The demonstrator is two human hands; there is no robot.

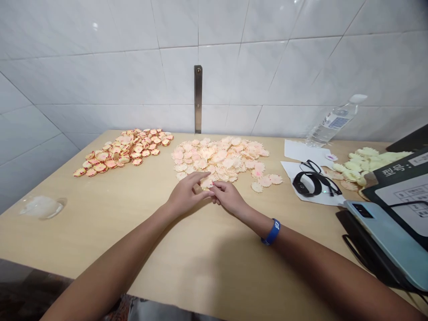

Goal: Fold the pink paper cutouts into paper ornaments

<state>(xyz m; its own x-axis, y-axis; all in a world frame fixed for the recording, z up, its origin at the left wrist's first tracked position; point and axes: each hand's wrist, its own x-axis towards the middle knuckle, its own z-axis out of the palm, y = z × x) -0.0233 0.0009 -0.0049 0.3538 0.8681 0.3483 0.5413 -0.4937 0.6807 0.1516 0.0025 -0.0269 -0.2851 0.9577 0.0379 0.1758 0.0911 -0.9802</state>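
Observation:
My left hand [191, 192] holds the left edge of a small scalloped disc [206, 183] between thumb and fingers. At the disc's right edge, my right hand [229, 196] is pinched closed, with a tiny red spot showing at its fingertips. Just behind both hands lies a pile of pale pink and cream scalloped discs [220, 156]. Another pile, of discs with red-dotted edges [123, 151], is at the back left of the table [150, 249].
A plastic bottle [334, 122] leans at the back right. Near it are black glasses [329, 183], a black wristband [306, 183], white paper [289, 171] and pale green discs [364, 160]. A phone [391, 240] lies right; a clear container [43, 207] is left.

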